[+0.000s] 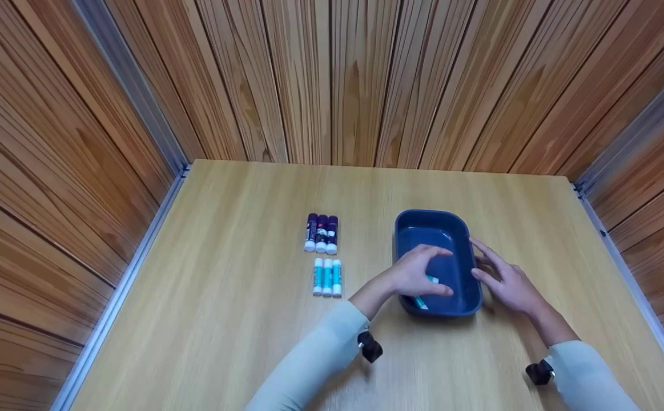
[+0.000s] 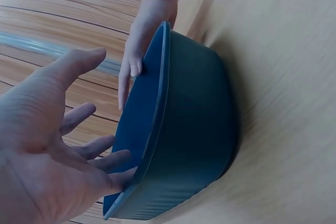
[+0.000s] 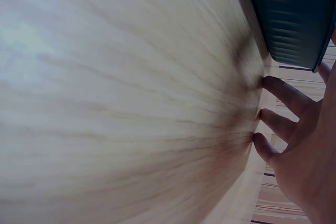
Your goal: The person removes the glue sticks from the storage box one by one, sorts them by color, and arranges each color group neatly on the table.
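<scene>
A dark blue tray (image 1: 431, 215) stands on the wooden table, right of centre. My left hand (image 1: 423, 268) hovers over its near half with the fingers spread and nothing gripped; in the left wrist view the left hand (image 2: 52, 145) shows a bare palm beside the tray (image 2: 194, 129). A teal glue stick (image 1: 421, 302) lies in the tray under that hand, mostly hidden. My right hand (image 1: 503, 277) rests with straight fingers against the tray's right rim, and the right hand (image 2: 139, 45) shows on that rim in the left wrist view too.
Three purple glue sticks (image 1: 321, 233) lie side by side left of the tray, with three teal-and-white glue sticks (image 1: 327, 277) just in front of them. Wooden panel walls close in the table (image 1: 223, 331) at the back and both sides.
</scene>
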A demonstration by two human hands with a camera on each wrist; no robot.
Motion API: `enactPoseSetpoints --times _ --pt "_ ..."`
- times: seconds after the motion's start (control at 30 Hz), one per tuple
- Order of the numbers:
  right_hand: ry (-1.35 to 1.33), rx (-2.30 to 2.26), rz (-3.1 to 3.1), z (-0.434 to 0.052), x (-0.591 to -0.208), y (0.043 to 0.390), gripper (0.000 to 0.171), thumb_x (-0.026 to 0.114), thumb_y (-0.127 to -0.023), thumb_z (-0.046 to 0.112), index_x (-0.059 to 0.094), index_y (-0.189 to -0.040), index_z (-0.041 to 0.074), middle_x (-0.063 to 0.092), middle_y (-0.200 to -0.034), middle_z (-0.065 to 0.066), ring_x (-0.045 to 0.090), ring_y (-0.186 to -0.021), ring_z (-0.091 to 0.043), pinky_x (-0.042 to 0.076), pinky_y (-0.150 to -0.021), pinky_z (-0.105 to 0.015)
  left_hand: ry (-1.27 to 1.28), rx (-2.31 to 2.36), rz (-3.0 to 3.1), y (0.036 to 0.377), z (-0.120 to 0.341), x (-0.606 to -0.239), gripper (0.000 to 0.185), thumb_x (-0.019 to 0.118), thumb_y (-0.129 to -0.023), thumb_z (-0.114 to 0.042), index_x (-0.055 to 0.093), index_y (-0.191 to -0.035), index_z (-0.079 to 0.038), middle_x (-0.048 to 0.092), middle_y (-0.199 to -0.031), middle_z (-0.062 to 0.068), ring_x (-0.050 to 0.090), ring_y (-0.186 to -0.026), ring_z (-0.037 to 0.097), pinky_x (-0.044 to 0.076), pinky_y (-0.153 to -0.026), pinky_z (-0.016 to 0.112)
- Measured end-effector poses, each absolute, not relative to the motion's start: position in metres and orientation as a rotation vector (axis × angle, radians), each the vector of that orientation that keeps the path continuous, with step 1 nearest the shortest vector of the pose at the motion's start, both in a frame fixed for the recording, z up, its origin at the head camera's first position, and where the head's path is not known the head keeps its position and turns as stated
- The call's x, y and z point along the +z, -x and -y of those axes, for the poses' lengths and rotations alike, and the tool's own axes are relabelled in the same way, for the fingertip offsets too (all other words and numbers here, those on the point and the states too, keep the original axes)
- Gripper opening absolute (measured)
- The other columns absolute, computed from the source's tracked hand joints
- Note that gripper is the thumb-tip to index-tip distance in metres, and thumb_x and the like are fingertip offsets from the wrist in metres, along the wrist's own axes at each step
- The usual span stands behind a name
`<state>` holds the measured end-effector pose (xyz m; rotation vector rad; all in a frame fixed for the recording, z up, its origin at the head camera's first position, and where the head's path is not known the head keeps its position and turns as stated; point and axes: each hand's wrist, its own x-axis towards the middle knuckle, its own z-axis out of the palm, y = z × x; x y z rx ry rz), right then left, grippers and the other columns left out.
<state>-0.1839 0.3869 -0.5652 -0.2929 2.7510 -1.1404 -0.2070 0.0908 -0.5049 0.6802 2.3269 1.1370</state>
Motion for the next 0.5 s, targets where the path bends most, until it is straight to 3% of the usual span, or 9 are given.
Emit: enactPoseSetpoints --times 0.5 --pt "0.302 -1.139 -2.747 -0.389 -0.567 0.186 0.072 0.055 -0.12 0.039 0.02 -0.182 0.033 0.048 -0.173 -0.031 0.049 -0.158 -0.06 0.034 -0.124 -0.085 -0.62 1.09 -2.358 0.218 -0.106 -0.511 0.076 0.089 -0.099 -0.038 0.053 -0.165 -0.033 0.045 -0.179 0.001 0.046 -0.165 0.024 0.05 -0.132 0.048"
